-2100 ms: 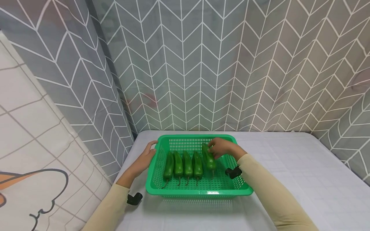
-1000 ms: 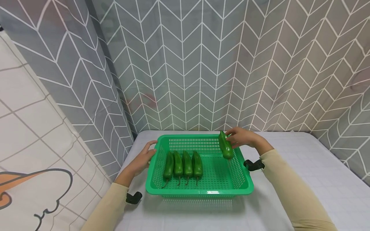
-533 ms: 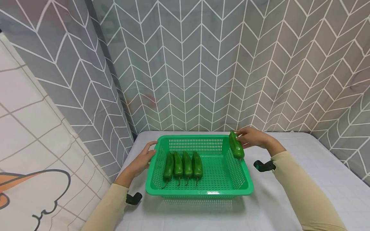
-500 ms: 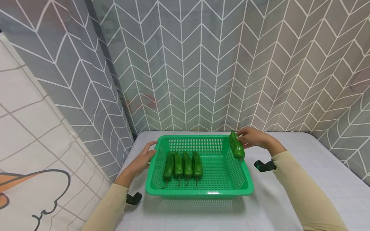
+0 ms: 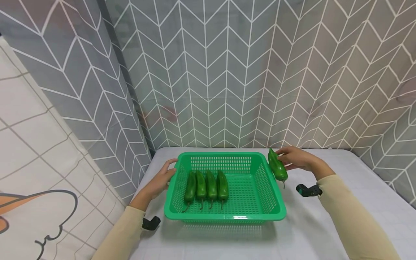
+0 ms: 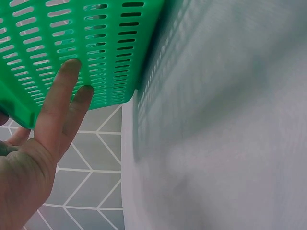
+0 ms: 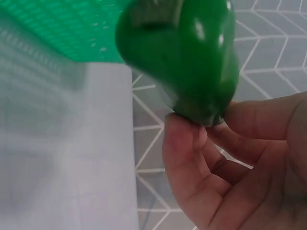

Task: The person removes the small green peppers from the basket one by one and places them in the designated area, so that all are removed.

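The held green pepper (image 5: 277, 164) has moved from above the right wall of the green basket (image 5: 227, 217) to just outside it, and the right hand (image 5: 297, 158) has travelled the same way, while the left hand and the four other peppers stay where they were. The right hand pinches the pepper between thumb and fingertips, gripping it near its narrow end, as the right wrist view shows; it is tilted, its narrow end toward the curtain (image 5: 208, 79) and its stem toward the person. Whether the pepper touches the rim cannot be told. The left hand (image 5: 159, 182) is at the basket's left side, two straight fingers (image 6: 58, 103), slightly spread, touching the slotted outer wall. The four other peppers (image 5: 201, 187) lie side by side in the left half of the basket, stems toward the person. The basket stands upright on the white tablecloth (image 5: 240, 243).
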Demonstrator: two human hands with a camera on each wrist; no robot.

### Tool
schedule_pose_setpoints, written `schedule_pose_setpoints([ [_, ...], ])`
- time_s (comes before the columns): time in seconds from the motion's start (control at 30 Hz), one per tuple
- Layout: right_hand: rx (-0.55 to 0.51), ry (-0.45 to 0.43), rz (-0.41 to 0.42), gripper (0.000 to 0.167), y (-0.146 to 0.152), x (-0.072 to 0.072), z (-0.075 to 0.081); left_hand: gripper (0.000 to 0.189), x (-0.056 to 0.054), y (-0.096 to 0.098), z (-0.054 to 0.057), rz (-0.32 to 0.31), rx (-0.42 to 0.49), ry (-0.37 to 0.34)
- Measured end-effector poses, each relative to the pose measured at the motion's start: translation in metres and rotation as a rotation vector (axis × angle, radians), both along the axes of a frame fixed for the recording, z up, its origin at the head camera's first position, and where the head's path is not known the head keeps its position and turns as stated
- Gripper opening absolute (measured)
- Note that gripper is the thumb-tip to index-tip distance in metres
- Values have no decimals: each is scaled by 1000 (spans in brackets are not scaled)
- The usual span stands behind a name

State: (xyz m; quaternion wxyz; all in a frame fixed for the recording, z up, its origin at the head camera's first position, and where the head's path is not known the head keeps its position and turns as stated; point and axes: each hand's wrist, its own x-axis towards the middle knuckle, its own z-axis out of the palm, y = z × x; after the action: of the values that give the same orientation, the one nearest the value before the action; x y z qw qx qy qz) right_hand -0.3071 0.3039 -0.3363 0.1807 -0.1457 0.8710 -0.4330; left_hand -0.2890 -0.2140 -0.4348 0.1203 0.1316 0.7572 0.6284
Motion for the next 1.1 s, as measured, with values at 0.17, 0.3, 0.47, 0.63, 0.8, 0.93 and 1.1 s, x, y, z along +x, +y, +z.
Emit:
schedule_pose_setpoints([
  [0.17, -9, -43, -52, 50, 11, 3, -10, 51, 0, 0, 0, 4, -6, -3],
  [0.3, 2, -71, -73, 51, 15, 3, -20, 51, 0, -1, 0, 8, -10, -1],
  [0.47, 9, -99, -91, 50, 17, 5, -32, 50, 0, 0, -1, 12, -11, -2],
  [0.63, 8, -133, -116, 48, 21, 5, -48, 51, 0, 0, -1, 8, -12, 0],
  [0.8, 36, -150, -151, 45, 23, 4, -64, 50, 0, -1, -1, 10, -18, 7],
  [0.93, 75, -159, -165, 44, 24, 5, -73, 50, 0, -1, -2, 0, -13, 9],
  [1.1, 88, -159, -160, 42, 23, 6, -78, 51, 0, -1, -2, -5, -13, 15],
])
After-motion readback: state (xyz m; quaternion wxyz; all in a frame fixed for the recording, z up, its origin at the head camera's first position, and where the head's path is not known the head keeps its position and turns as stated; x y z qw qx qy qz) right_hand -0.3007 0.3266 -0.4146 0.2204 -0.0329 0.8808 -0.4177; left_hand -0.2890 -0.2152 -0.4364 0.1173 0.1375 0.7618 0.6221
